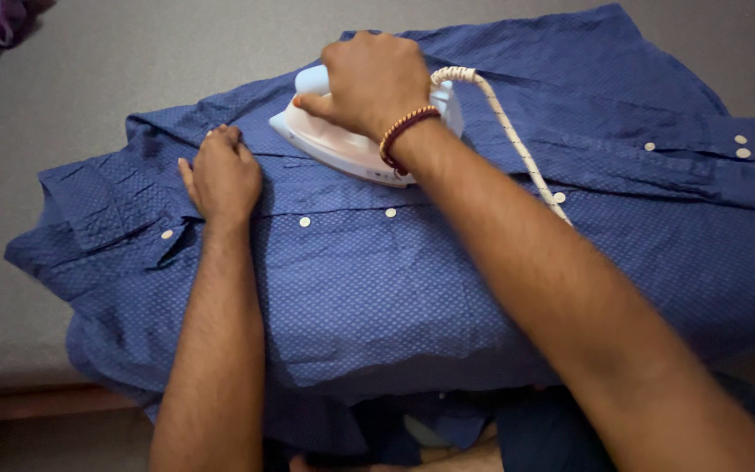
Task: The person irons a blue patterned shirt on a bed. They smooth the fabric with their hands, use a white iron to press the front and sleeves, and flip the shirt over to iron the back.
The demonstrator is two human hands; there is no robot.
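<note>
A blue dotted button shirt (377, 280) lies spread over a grey surface (89, 79). My right hand (376, 80) grips the handle of a white and pale blue iron (342, 149), which rests flat on the shirt's upper part. A braided bracelet circles that wrist. The iron's white woven cord (509, 131) trails right across the cloth. My left hand (220, 175) lies palm down on the shirt near the collar, just left of the iron, fingers together, pressing the fabric.
A purple cloth (2, 19) sits at the far top left corner. The shirt's cuffed sleeve with white buttons (736, 153) stretches to the right. The surface's near edge runs along the lower left, where the shirt hangs over it.
</note>
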